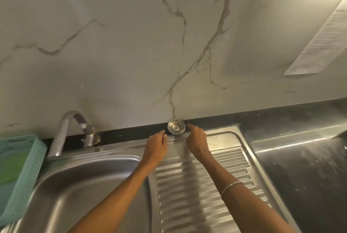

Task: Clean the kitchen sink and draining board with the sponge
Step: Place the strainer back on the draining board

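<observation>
A steel sink basin [78,182] lies at the lower left, with a ribbed steel draining board [231,159] to its right. A round metal sink strainer [176,126] stands on edge against the marble wall at the back of the board. My left hand [156,146] is just left of the strainer and my right hand [197,139] just right of it. The fingertips of both sit close to its rim; neither hand holds anything. A green sponge [11,165] lies in a teal basket at the far left.
The teal plastic basket [28,172] sits on the sink's left rim. A curved steel tap [63,133] rises behind the basin. Dark wet countertop [304,157] extends to the right. A printed paper sheet [323,39] hangs on the wall, upper right.
</observation>
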